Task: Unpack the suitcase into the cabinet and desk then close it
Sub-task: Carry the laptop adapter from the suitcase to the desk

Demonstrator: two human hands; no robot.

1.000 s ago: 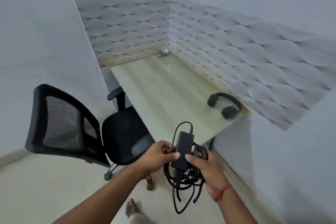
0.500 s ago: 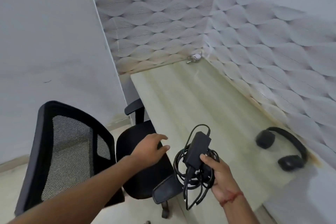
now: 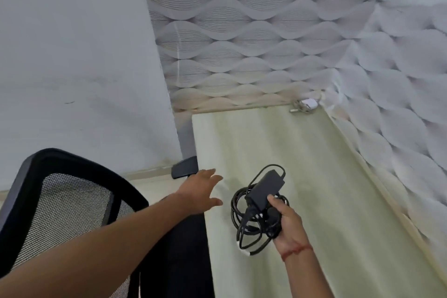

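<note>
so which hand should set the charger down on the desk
Right. The right hand already grips the charger with its coiled cable above the desk, so it likely only needs lowering. The left hand is open, holds nothing, and reaches over the desk's near edge.

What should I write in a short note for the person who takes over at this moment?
Right hand: grips the black charger with its coiled cable, held above the desk.
Left hand: open, fingers spread, holding nothing, at the desk's left edge above the office chair.
Done: the charger has reached the desk but is not yet set down.
Left: put the charger on the desk; the suitcase and cabinet are out of view, so the rest cannot be judged.
</note>
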